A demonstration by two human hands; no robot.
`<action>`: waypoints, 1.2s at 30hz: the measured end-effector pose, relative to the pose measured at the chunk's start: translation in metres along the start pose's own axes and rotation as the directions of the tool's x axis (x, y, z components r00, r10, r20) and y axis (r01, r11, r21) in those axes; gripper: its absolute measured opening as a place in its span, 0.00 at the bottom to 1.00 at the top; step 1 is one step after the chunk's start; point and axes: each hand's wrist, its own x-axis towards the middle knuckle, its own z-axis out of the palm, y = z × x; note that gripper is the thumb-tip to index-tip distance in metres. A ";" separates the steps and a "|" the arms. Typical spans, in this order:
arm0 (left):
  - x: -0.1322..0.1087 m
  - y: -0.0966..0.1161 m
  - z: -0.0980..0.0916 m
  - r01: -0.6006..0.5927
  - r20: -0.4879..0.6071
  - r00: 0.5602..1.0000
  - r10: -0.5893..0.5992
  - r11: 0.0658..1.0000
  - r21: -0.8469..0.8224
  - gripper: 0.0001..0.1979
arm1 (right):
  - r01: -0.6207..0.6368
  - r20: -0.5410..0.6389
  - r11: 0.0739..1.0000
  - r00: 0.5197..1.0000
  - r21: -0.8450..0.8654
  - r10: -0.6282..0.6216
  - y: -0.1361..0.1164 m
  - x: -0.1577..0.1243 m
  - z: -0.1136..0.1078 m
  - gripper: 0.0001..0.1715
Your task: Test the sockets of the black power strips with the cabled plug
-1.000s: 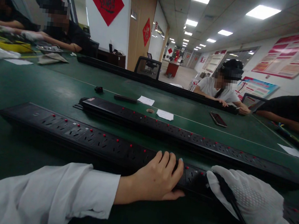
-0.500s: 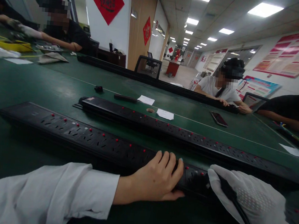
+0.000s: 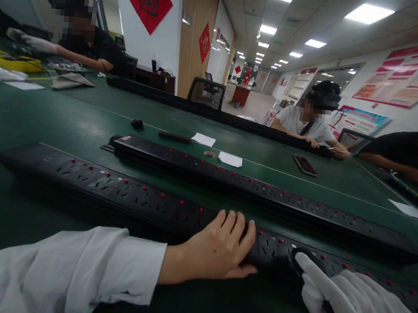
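Observation:
A long black power strip [image 3: 123,192] with red switches lies across the green table in front of me. My bare left hand [image 3: 217,249] rests on it, fingers curled over its top and thumb along its near edge. My right hand [image 3: 357,306], in a white glove, is closed round a thin black tool [image 3: 315,282] whose tip touches the strip just right of my left hand. A second identical power strip [image 3: 250,188] lies parallel behind the first.
On the green table [image 3: 67,116] lie white paper slips [image 3: 230,159], a phone [image 3: 305,165], a small black part [image 3: 136,124] and a third long strip [image 3: 213,113]. Several people sit around the far sides, hands on their own work. A yellow tray [image 3: 13,62] sits far left.
My gloved right hand has pulled back down and to the right, uncovering more of the strip; the tool tip still touches it. My left hand has stayed in place.

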 end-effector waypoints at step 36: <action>-0.002 0.001 0.003 0.004 -0.016 1.000 -0.004 1.000 -0.008 0.34 | -0.025 0.115 0.961 0.993 0.277 -0.008 -0.009 0.073 0.009 0.15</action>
